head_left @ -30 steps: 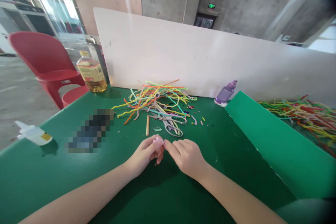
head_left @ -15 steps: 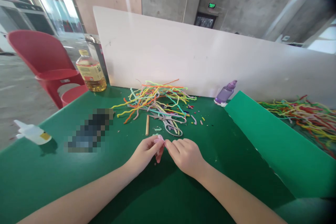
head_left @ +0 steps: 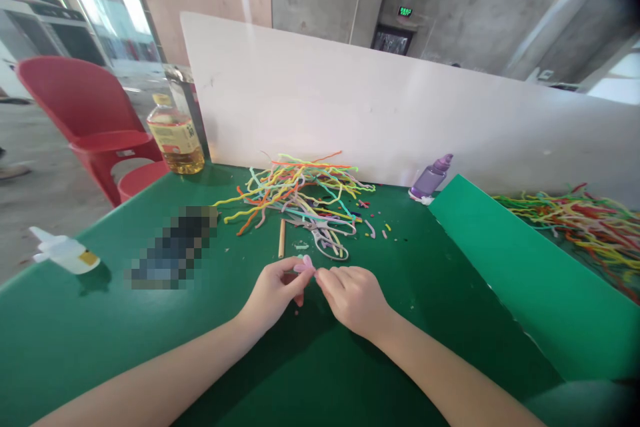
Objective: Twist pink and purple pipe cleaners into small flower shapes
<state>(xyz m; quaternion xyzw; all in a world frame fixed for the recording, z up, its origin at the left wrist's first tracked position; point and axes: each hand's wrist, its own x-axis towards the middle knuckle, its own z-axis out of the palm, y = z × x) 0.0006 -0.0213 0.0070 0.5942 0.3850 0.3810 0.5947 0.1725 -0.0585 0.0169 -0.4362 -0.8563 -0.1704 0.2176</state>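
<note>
Between my two hands is a small pink looped piece, low in the middle of the view. My left hand pinches it between thumb and fingers. The fingertips of my right hand are closed together at its right end, the other fingers curled. Just beyond them lie grey-handled scissors and a short tan stick. Behind these spreads a loose heap of coloured fuzzy stems, partly over the scissors, with small cut bits to its right.
Around the green table are a white glue bottle, a pixelated dark object, an oil bottle, a purple bottle, a green board and more stems. A white panel stands behind; a red chair is left.
The pink piece has turned slightly, and its loops show more clearly above my left fingertips. Both hands keep nearly the same place. Part of a shoe has appeared on the floor at far left.
</note>
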